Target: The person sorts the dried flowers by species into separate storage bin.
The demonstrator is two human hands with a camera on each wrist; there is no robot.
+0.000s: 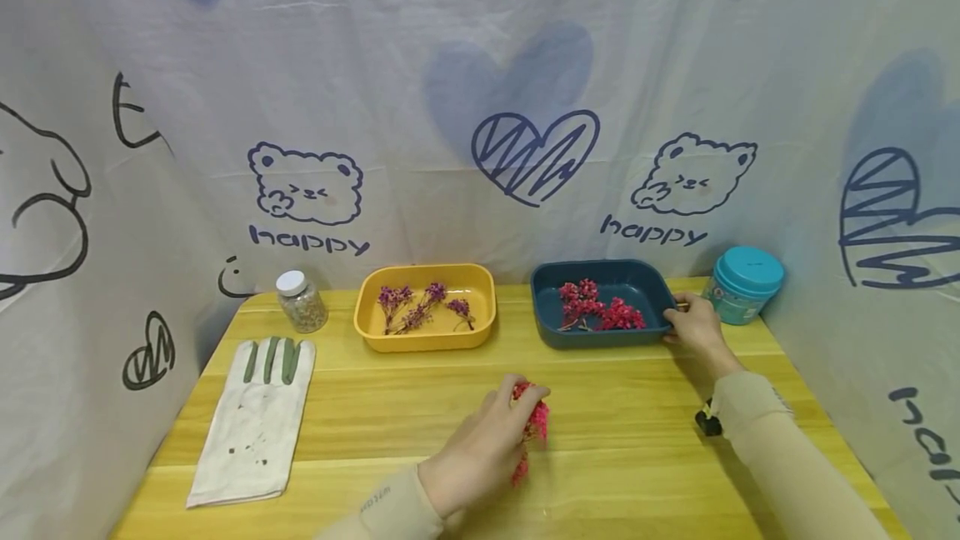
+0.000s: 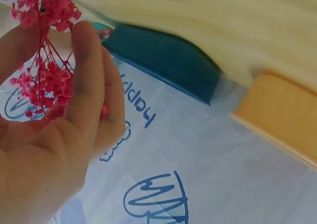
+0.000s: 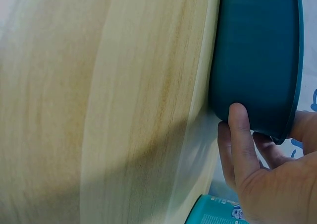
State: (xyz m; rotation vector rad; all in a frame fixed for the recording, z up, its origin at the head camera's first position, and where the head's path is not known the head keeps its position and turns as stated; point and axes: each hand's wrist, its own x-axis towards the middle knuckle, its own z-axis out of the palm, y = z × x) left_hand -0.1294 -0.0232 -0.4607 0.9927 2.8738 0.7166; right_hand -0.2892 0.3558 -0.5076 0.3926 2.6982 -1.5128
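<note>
My left hand (image 1: 480, 447) pinches a sprig of pinkish-red dried flowers (image 1: 538, 421) above the middle front of the table. In the left wrist view the thin stems of the flower sprig (image 2: 47, 83) run between thumb and fingers. At the right end of a dark blue tray (image 1: 607, 338), my right hand (image 1: 699, 328) holds its rim. The right wrist view has fingers against the outer wall of the dark blue tray (image 3: 255, 60) and the thumb behind the rim. Inside that tray lie red flower sprigs (image 1: 588, 307).
A yellow tray (image 1: 423, 343) with purple flower sprigs (image 1: 412, 315) stands left of the blue one. Further left are a white-capped jar (image 1: 302, 307) and a white glove (image 1: 251, 432). A turquoise-lidded tub (image 1: 746, 286) sits beyond my right hand, before a cloth backdrop (image 1: 420, 148).
</note>
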